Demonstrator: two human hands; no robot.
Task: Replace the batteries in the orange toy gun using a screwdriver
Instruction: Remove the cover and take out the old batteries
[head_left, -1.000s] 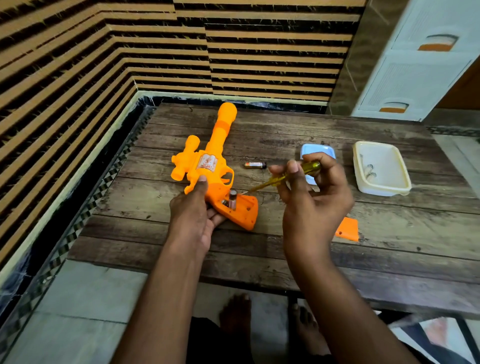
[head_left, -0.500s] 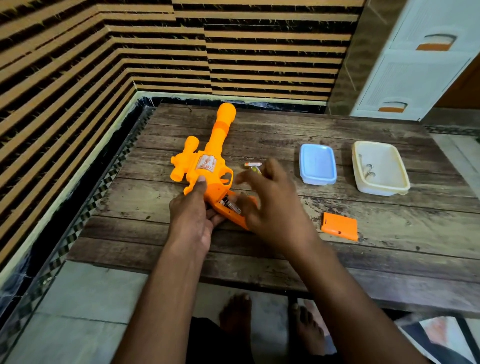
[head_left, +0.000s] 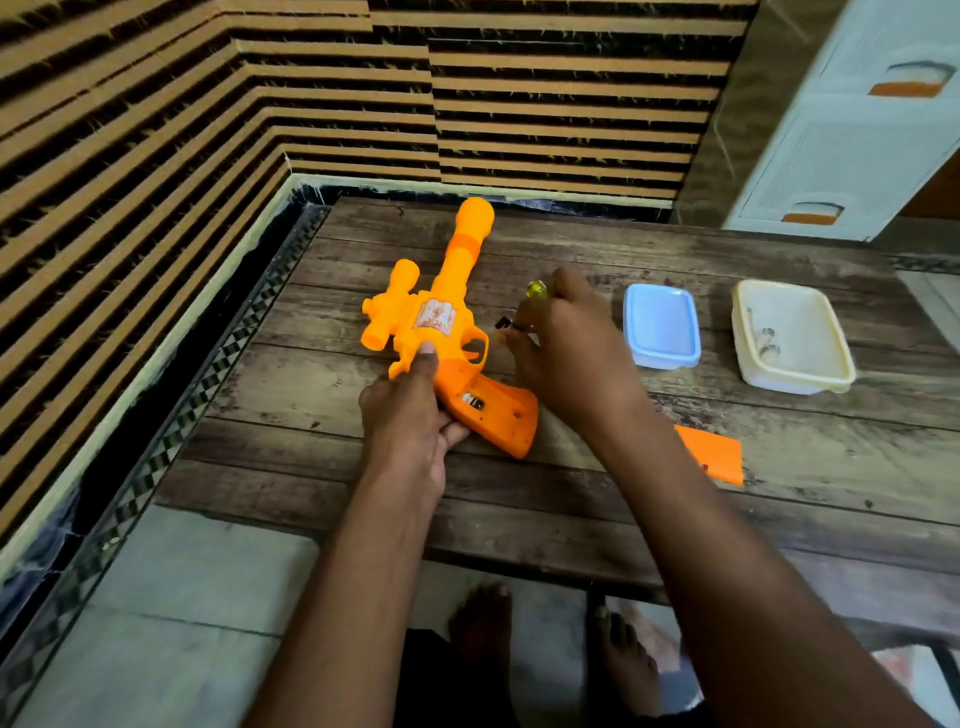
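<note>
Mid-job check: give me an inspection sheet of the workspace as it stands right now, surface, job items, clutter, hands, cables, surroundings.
Surface: wooden table, worn planks.
Job's things: orange toy gun lies flat, grip toward the person, battery compartment open with metal contacts showing; orange cover off, lying to the right; a battery partly hidden by the right hand; screwdriver, only the yellow handle end shows.
Clutter: blue lid; cream container with small items inside, too small to tell.
Hands: left hand holds the gun's body; right hand grips the screwdriver beside the battery.
Cables: nothing seen.
Surroundings: striped wall, white drawer unit, tiled floor, bare feet below.
</note>
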